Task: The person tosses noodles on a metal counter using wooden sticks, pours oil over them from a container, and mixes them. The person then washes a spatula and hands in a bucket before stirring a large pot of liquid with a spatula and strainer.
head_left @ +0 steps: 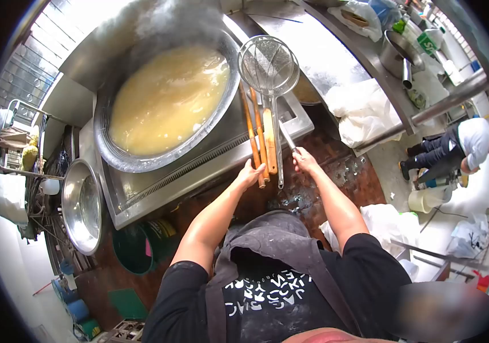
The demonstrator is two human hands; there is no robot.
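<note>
My left hand (253, 174) is closed at the lower ends of two long, thin wooden sticks (254, 134), which lean over the stove's front edge beside the pot. A thicker wooden handle or paddle (270, 143) lies alongside them. With its fingers wrapped round a metal handle (286, 136), my right hand (304, 160) is just to the right. That handle runs up towards a round wire-mesh strainer (268, 64) at the pot's right rim; where it joins is hard to make out. A second long metal handle with a hole at its end hangs between my hands.
A large steaming pot (102, 143) of cloudy yellowish liquid sits in the steel stove (158, 186). A metal basin (82, 207) stands at left, a dark green bucket (136, 251) below. White bags (364, 111) lie at right, where another person (467, 146) bends over.
</note>
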